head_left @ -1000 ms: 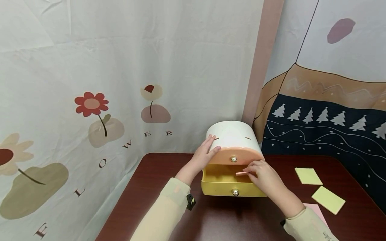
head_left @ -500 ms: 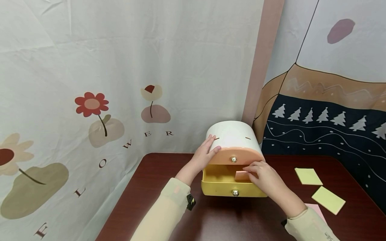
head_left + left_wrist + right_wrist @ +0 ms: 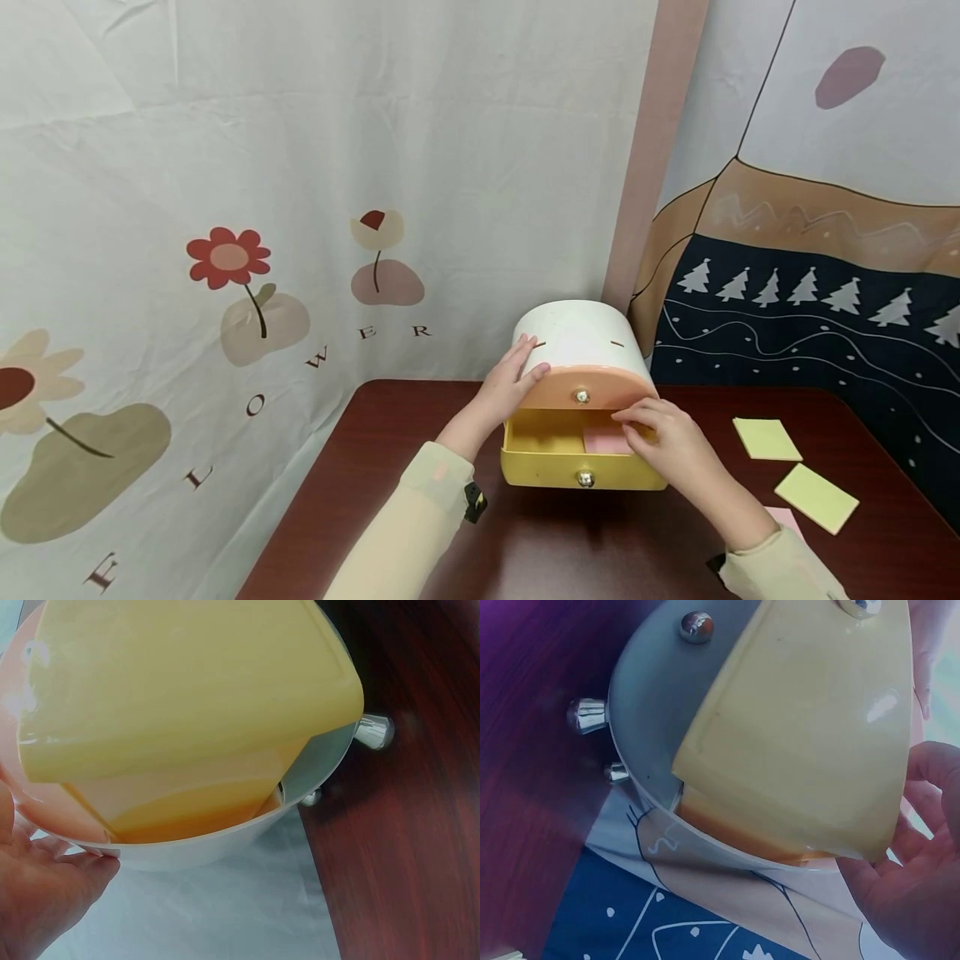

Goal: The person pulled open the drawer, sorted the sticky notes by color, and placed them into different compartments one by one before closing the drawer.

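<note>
One white cabinet (image 3: 577, 327) with a rounded top sits on the desk (image 3: 585, 550). It carries two drawers, each with one metal knob: the upper peach drawer (image 3: 534, 392) is pushed in, and the lower yellow drawer (image 3: 540, 472) is pulled out. Inside the yellow drawer, on its right side, lies one pink note (image 3: 604, 442).

The person's left hand (image 3: 501, 390) rests its outstretched fingers on the cabinet's left side, gripping nothing. The right hand (image 3: 667, 437) is over the yellow drawer's right end, fingers loosely bent, thumb and fingertips apart, holding nothing; whether it touches the pink note cannot be told.

To the right on the desk lie two yellow notes, one farther back (image 3: 767, 439) and one nearer (image 3: 817, 499), apart from each other. A second pink note, on the desk (image 3: 784, 521), is partly hidden by the right arm. Three metal feet (image 3: 589, 716) show under the cabinet in the right wrist view.
</note>
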`<move>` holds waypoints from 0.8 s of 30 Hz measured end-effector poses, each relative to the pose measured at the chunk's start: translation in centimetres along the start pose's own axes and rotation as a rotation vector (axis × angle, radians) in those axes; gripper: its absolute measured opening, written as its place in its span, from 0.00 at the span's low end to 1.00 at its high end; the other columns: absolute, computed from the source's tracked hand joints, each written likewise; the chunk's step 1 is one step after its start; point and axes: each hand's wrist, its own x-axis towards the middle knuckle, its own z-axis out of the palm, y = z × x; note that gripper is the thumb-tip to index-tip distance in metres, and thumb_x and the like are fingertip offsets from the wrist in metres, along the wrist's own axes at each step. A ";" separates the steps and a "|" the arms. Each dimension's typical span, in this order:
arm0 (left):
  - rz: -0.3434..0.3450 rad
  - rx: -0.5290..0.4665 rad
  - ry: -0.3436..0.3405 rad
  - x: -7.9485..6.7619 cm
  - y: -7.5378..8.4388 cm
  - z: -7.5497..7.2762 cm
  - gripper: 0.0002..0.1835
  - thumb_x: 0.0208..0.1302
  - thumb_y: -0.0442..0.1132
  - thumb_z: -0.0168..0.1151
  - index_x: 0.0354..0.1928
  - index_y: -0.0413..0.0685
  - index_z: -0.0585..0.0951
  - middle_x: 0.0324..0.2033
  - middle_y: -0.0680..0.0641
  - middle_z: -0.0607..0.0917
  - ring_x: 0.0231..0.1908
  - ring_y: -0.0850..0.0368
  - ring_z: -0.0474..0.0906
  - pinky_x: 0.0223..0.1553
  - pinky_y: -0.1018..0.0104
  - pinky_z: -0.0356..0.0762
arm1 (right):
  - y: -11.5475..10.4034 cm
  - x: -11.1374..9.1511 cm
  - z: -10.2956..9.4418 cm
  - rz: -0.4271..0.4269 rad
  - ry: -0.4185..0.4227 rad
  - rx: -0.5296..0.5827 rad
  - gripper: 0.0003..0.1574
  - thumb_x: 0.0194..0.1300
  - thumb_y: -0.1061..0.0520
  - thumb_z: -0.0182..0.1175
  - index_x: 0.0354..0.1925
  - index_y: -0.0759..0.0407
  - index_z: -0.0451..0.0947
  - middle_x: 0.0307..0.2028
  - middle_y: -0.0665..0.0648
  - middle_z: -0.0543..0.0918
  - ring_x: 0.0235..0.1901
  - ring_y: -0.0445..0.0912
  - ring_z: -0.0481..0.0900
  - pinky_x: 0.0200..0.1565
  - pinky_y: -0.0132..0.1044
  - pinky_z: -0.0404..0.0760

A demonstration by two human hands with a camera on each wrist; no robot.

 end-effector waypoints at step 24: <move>0.004 -0.034 0.011 -0.1 0.1 0.1 0.35 0.68 0.60 0.48 0.71 0.51 0.60 0.74 0.46 0.51 0.73 0.52 0.47 0.72 0.53 0.49 | 1.9 -3.9 -2.9 0.171 0.134 0.071 0.17 0.54 0.70 0.63 0.40 0.52 0.84 0.36 0.46 0.80 0.32 0.29 0.69 0.31 0.15 0.71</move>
